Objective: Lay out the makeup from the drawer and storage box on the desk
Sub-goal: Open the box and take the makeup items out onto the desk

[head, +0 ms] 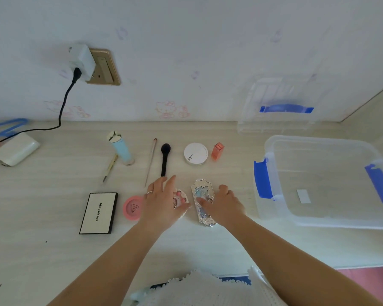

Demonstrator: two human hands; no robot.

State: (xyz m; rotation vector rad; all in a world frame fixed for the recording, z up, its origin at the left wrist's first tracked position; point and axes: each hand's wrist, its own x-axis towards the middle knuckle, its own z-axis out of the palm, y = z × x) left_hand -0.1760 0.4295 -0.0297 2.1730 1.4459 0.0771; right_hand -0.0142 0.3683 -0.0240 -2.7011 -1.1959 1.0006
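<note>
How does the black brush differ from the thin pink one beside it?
The black brush has a thick dark handle and a fluffy round head; the pink brush is slimmer, pale and longer, with a tiny tip. The black brush's handle end reaches the left hand; the pink one lies clear. Both lie flat on the desk, heads toward the wall.

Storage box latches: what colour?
Blue, on the clear storage box latches, seen in the head view.
</note>
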